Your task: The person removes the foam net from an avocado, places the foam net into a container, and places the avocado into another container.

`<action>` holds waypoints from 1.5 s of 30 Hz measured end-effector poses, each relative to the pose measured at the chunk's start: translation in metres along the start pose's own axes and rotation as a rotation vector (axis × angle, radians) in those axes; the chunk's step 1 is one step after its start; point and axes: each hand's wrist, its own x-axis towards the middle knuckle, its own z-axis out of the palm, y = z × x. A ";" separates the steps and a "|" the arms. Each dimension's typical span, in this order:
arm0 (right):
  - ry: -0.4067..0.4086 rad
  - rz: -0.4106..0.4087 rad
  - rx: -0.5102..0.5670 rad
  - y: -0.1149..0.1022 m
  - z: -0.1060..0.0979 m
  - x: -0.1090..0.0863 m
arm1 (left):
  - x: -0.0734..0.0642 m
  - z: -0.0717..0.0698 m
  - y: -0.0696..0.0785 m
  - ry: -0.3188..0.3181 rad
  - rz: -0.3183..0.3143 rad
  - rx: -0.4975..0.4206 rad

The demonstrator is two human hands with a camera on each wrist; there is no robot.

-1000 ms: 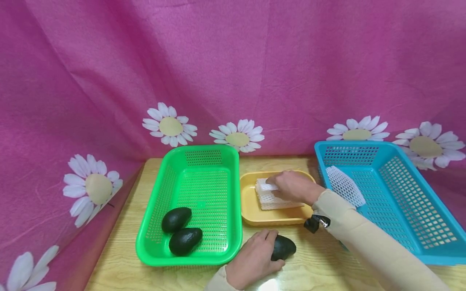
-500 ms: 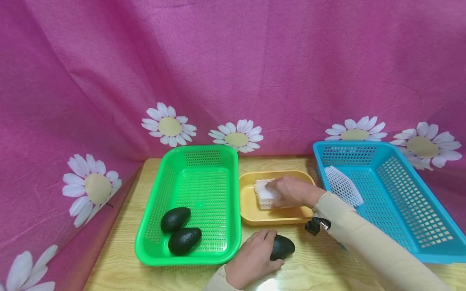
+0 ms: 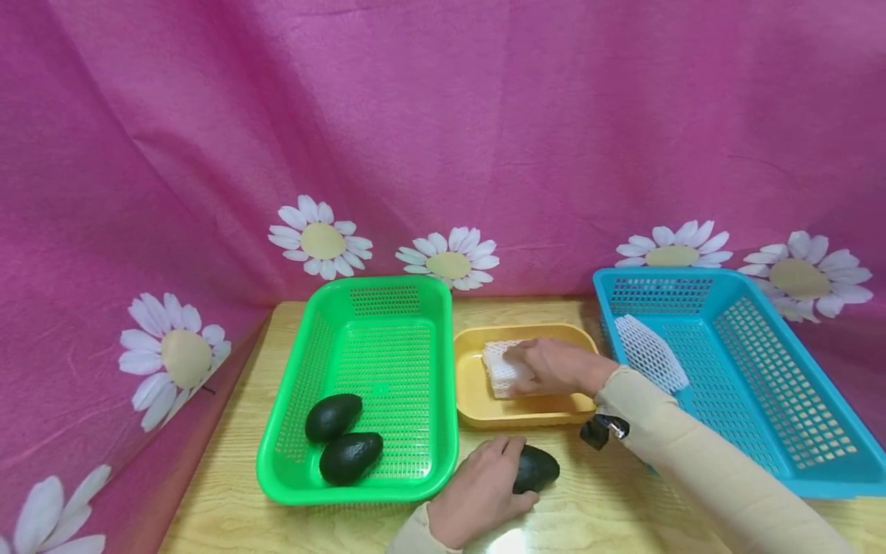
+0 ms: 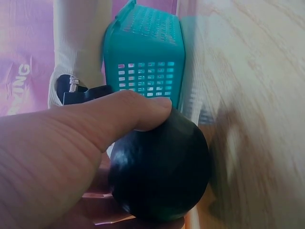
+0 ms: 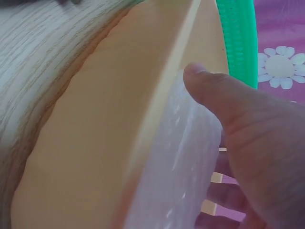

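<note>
My left hand (image 3: 479, 491) grips a dark avocado (image 3: 537, 468) on the table in front of the yellow tray (image 3: 474, 388). In the left wrist view the thumb lies over the top of that avocado (image 4: 161, 172) and the fingers curl beneath it. Inside the tray sits a small stack of white foam net sleeves (image 3: 498, 368). My right hand (image 3: 559, 366) reaches over from the right and holds the stack between thumb and fingers. The right wrist view has the thumb at the edge of the white foam net (image 5: 174, 164), fingers on its far side, partly hidden.
Left of the tray stands a green basket (image 3: 448, 346) with two avocados (image 3: 351, 458) in its near left corner. To the right, a blue basket (image 3: 817, 385) holds a foam-netted item (image 3: 652, 354) by its left wall. A pink flowered cloth (image 3: 443, 138) hangs behind.
A second ago the right fingers had the top sleeve's edge raised; now it lies flatter under the hand, which has shifted slightly. The left hand stays on the avocado.
</note>
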 end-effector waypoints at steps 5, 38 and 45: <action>0.009 -0.007 -0.004 0.000 -0.006 -0.002 | 0.000 0.000 0.001 0.009 0.005 0.012; 0.131 -0.047 -0.106 -0.019 -0.032 -0.039 | 0.001 0.002 0.002 0.025 0.016 0.005; 0.146 -0.064 -0.093 -0.032 -0.031 -0.054 | 0.001 0.002 0.005 -0.005 -0.002 -0.015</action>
